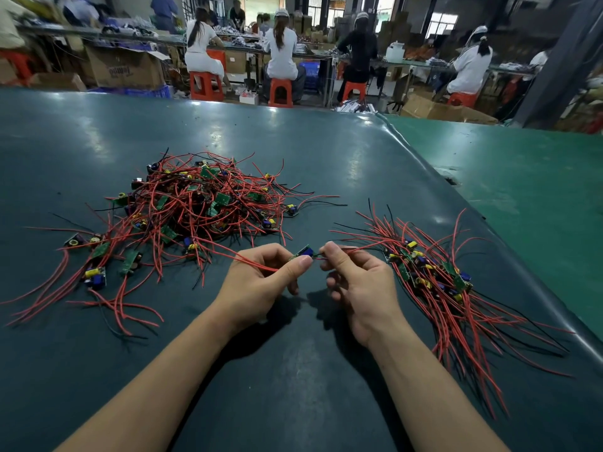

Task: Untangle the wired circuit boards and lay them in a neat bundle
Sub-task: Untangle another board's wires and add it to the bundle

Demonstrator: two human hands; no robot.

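A small green circuit board (304, 252) with a blue part sits between my two hands, just above the table. My left hand (261, 282) pinches the board and its red wire between thumb and forefinger. My right hand (355, 282) pinches the red and black wires (362, 247) that leave the board's right end. A big tangled pile of boards with red wires (199, 203) lies to the upper left. An orderly bundle (437, 282) with boards side by side and wires running the same way lies right of my right hand.
The dark green table mat (293, 370) meets a lighter green mat (522, 190) along a ridge at the right. A few loose boards (96, 275) with wires lie at the left. Beyond the far table edge, people sit on red stools at other benches.
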